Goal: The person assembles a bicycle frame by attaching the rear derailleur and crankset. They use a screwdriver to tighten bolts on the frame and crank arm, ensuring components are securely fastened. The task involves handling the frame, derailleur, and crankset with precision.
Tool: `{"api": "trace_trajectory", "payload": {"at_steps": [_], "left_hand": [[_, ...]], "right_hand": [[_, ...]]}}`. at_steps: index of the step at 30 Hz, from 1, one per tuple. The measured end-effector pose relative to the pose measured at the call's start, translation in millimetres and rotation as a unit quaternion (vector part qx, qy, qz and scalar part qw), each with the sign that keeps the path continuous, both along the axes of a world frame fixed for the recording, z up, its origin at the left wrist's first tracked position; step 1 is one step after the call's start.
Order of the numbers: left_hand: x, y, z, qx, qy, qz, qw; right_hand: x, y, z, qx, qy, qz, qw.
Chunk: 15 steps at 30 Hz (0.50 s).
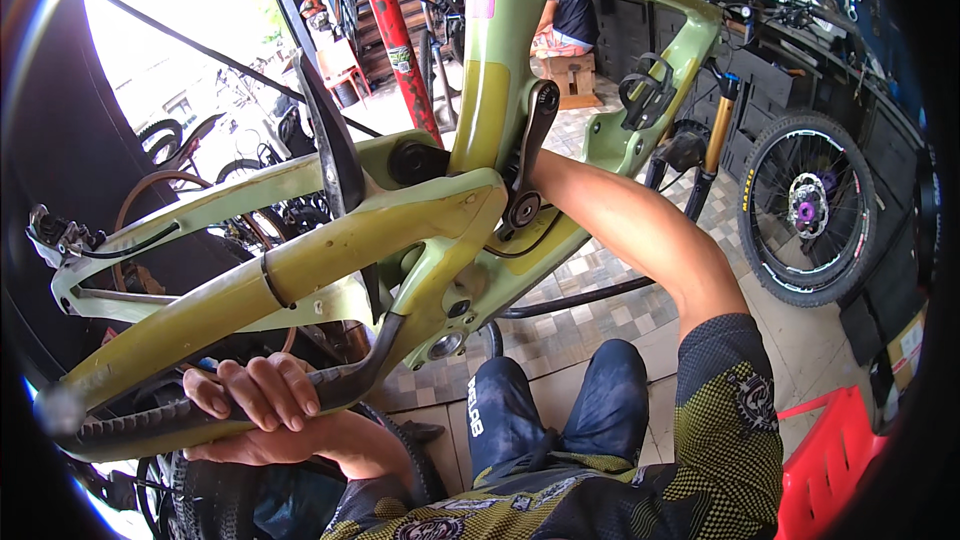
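Observation:
A light green and olive bicycle frame (500, 120) spans the view, its rear end reaching to the left. My left hand (265, 405) wraps round the lower rear tube, on its black ribbed guard (345, 390). My right forearm (630, 225) reaches behind the middle of the frame, beside a dark suspension link (535, 145). The right hand itself is hidden there, so its fingers cannot be seen. A black mudguard-like piece (330, 140) stands up between the rear tubes. A black tie (272, 280) circles the upper rear tube.
A bicycle wheel (808, 210) leans against dark cabinets at the right. A red plastic chair (830, 460) is close at the lower right. Behind the frame stands a red post (395, 35). A person (572, 20) sits in the background; more bicycles (280, 130) stand at the left.

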State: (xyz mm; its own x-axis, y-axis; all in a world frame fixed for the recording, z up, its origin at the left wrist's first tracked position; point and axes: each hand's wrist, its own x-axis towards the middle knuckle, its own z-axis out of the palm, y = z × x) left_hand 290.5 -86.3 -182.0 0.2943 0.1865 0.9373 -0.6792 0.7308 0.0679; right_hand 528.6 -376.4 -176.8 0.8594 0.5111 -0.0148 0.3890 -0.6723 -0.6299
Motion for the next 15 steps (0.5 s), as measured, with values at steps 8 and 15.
{"api": "trace_trajectory", "payload": {"at_steps": [8, 15], "left_hand": [[0.5, -1.8, 2.3, 0.016, -0.005, -0.006, 1.000], [2.1, -3.3, -0.2, -0.015, -0.004, 0.008, 1.000]], "right_hand": [[0.1, 3.1, -2.9, -0.022, 0.006, -0.002, 1.000], [0.5, 3.4, -5.3, -0.032, 0.009, -0.002, 0.999]]}}
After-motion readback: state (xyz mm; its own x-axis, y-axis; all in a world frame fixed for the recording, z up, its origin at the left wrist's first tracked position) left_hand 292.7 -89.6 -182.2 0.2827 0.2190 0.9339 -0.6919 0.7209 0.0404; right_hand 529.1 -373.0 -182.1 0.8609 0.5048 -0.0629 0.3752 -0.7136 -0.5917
